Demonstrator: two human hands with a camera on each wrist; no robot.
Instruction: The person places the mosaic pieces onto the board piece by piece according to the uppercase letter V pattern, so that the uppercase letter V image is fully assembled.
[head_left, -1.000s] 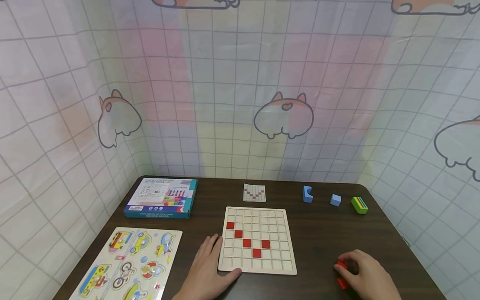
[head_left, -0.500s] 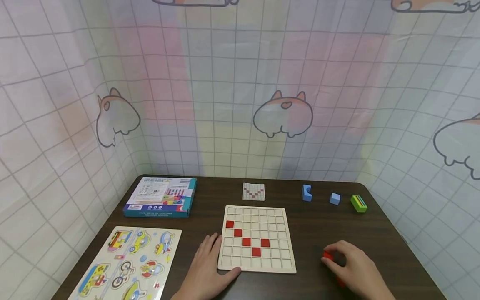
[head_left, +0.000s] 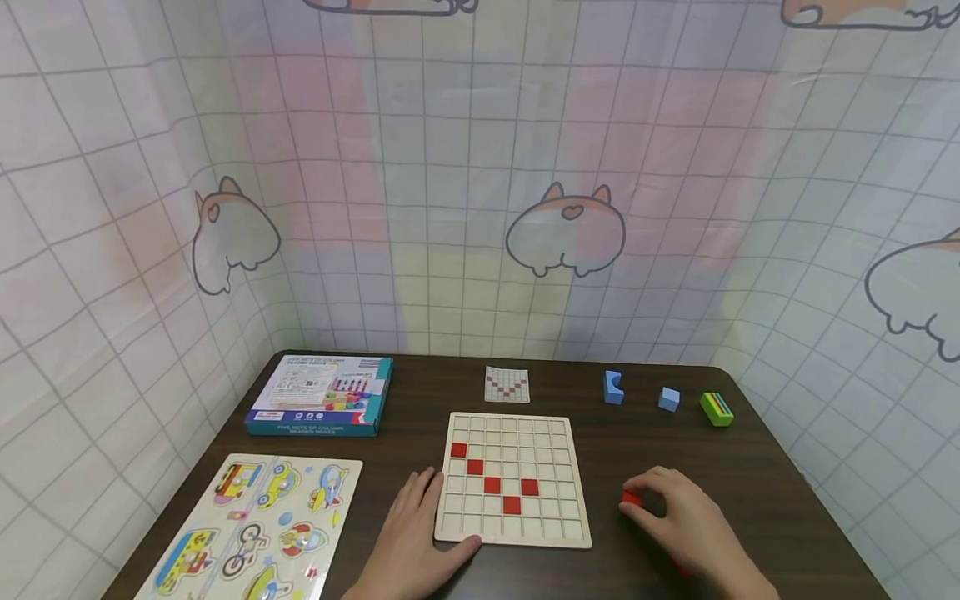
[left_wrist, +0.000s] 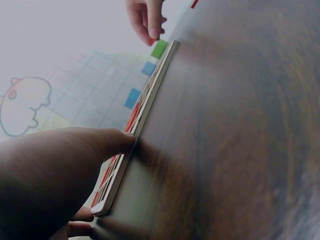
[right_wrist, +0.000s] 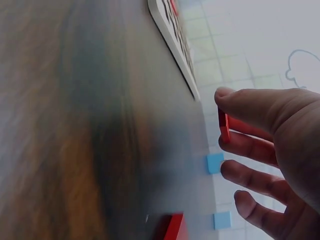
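A pale wooden grid board (head_left: 551,521) lies on the dark table, with several red square tiles (head_left: 512,505) in its cells. My left hand (head_left: 412,537) rests at the board's lower left corner, fingers straight along the left side and thumb touching the front edge. To the right of the board, my right hand (head_left: 686,512) pinches a red tile (right_wrist: 223,125) between thumb and fingertips, above the table. Another red piece (right_wrist: 175,228) lies on the table, mostly hidden by the right hand in the head view. Behind the board is a small card (head_left: 507,385) printed with a V of red squares.
At the left lie a picture puzzle board (head_left: 300,492) and, behind it, a teal-edged box (head_left: 322,396). Along the back right stand a blue notched block (head_left: 613,388), a blue cube (head_left: 669,399) and a green block with coloured stripes (head_left: 717,409). Grid-patterned cloth surrounds the table.
My right hand has lifted a red tile from the pieces at the right and moved left and away from me, towards the board. The left hand and board have stayed in place.
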